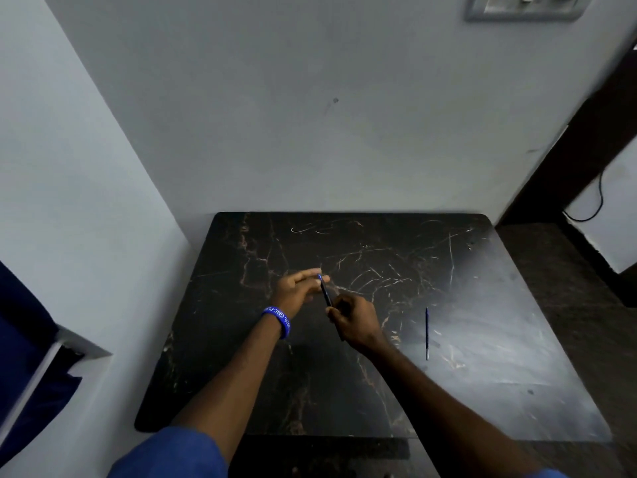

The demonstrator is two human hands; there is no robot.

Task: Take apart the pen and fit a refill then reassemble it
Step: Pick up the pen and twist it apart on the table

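A dark pen (325, 293) with a blue end is held over the middle of the black marble table (482, 339). My right hand (355, 322) grips its lower part. My left hand (300, 288), with a blue wristband, has its fingertips at the pen's blue upper end, fingers mostly stretched out. A thin blue refill (426, 334) lies flat on the table to the right of my right hand, pointing away from me.
The table stands in a corner, with white walls behind it and on the left. A dark floor (568, 270) lies to the right. A blue chair or cloth (24, 339) sits at the left edge. A switch plate (524, 6) is high on the wall.
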